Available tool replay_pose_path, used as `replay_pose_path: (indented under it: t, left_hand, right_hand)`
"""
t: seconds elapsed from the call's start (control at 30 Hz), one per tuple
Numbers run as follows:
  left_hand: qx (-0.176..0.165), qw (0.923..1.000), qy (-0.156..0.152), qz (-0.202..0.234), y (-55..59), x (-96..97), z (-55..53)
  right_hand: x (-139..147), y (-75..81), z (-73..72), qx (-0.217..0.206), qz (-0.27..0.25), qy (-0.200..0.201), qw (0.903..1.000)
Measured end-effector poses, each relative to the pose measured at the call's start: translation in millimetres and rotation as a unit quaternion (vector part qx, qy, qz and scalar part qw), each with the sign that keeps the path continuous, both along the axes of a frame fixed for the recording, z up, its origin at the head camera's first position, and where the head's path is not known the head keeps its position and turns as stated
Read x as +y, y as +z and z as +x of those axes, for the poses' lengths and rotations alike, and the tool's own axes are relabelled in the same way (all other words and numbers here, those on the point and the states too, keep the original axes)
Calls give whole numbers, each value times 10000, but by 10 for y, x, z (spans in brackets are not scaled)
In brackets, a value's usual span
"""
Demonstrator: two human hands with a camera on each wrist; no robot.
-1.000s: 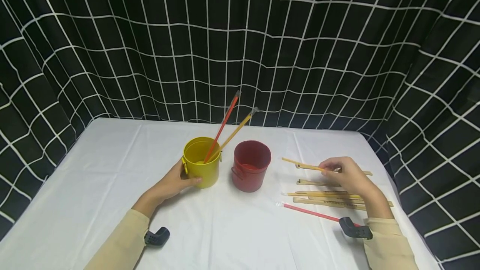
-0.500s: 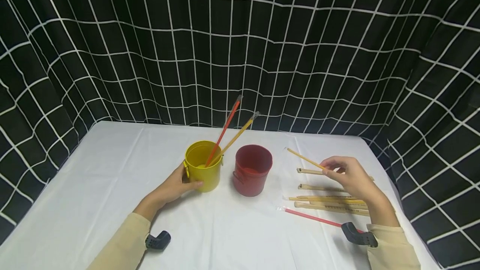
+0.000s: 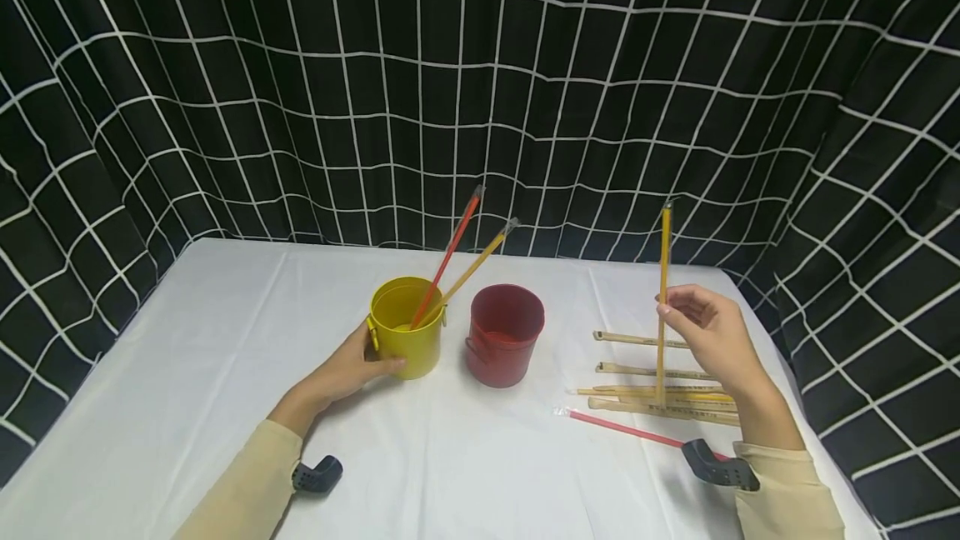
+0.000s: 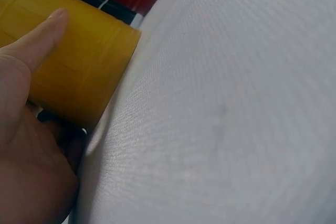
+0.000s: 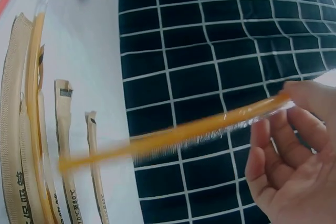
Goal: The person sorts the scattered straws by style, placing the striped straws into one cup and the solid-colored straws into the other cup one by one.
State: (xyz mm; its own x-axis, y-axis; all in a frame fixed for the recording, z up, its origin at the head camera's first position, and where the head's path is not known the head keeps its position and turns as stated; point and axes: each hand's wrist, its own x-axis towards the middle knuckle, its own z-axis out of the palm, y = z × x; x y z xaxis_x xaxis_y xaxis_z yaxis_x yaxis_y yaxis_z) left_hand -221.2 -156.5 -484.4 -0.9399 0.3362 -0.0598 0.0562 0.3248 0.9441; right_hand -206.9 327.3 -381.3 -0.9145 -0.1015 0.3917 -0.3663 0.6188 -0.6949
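My left hand [image 3: 339,375] grips the side of a small yellow bucket [image 3: 422,350], its thumb across the front wall. In that bucket lean a red straw [image 3: 453,248] and a yellow straw [image 3: 480,261], both tipped to the right. Beside it stands a red bucket [image 3: 501,358] with no straw showing inside. Above the straws at the right, my right hand [image 3: 712,338] pinches another yellow straw [image 3: 664,252], held nearly upright. Clear film shows along this straw [image 5: 184,134] in the right wrist view.
Several paper-wrapped straws [image 3: 637,369] lie on the white-covered table [image 3: 225,340] at the right, with yellow straws [image 5: 33,77] among them. A pink-red straw [image 3: 626,428] in clear film lies nearer. A black curtain with white grid lines [image 3: 450,90] hangs behind.
The straw in my right hand has been lifted and turned from nearly level, pointing left, to nearly upright. My left hand stays on the yellow bucket.
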Motion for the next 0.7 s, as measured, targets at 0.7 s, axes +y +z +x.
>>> replay_pose_path:
  t: [0.7]
  left_hand:
    - [32,10000,29,52,2,8,7]
  right_hand:
    - [-50,84,22,6,-2049,855,9750]
